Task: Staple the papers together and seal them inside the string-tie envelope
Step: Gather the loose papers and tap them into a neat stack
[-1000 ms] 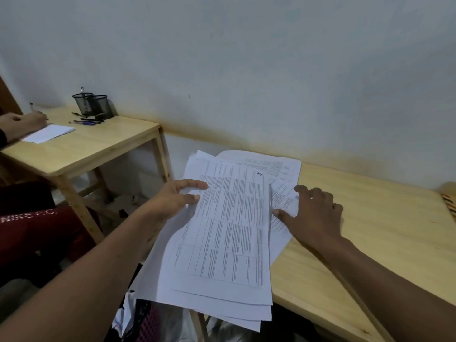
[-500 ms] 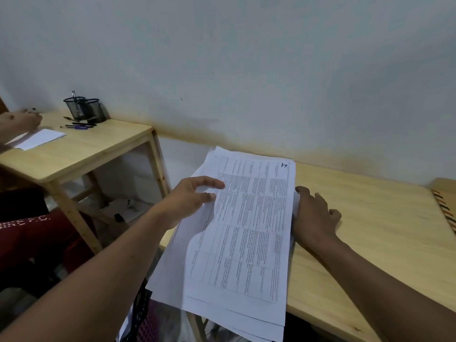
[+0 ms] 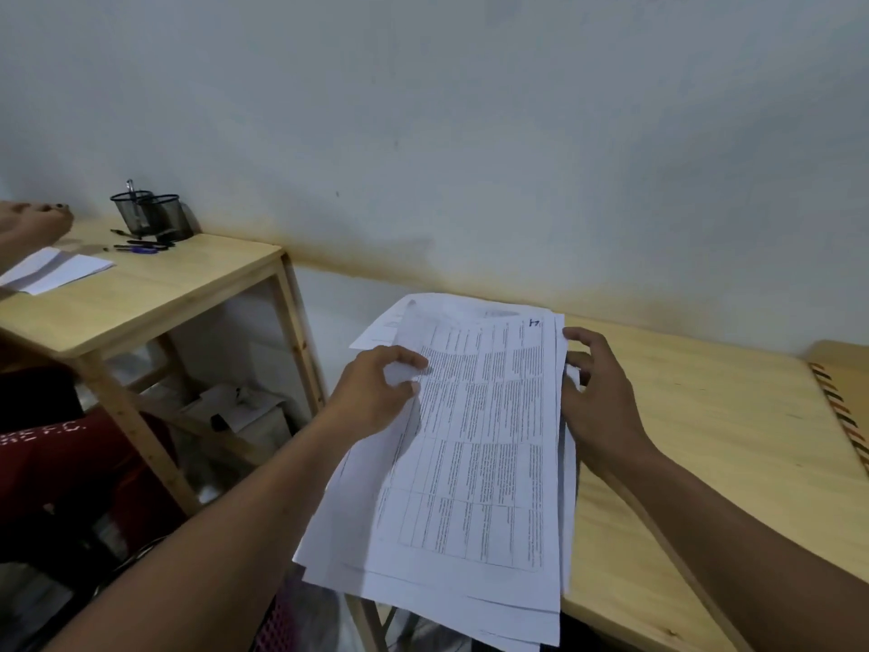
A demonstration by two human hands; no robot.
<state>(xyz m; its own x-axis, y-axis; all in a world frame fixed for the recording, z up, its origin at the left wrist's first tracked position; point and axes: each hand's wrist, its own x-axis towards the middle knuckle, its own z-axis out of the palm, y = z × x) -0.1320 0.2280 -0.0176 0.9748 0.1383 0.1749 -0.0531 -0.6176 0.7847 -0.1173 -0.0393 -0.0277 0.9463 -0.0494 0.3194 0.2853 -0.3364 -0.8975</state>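
Note:
A loose stack of white papers [image 3: 475, 463] printed with tables lies over the left end of the wooden table [image 3: 705, 440], its near part hanging past the edge. My left hand [image 3: 376, 392] pinches the stack's left side, thumb and fingers on the sheets. My right hand [image 3: 597, 392] presses against the stack's right edge with fingers curled around it. The sheets are roughly lined up, with a few corners sticking out at the far left and the near end. No stapler or envelope is in view.
A second wooden table [image 3: 141, 294] stands to the left with black mesh pen holders [image 3: 150, 216], pens [image 3: 141, 247] and a white sheet [image 3: 56, 270]. Another person's hand [image 3: 33, 223] rests there. A striped object [image 3: 841, 411] lies at the far right.
The spread sheets have been pushed together into one stack. My right hand moved from lying flat on the papers to their right edge, and my left hand closed onto the left side.

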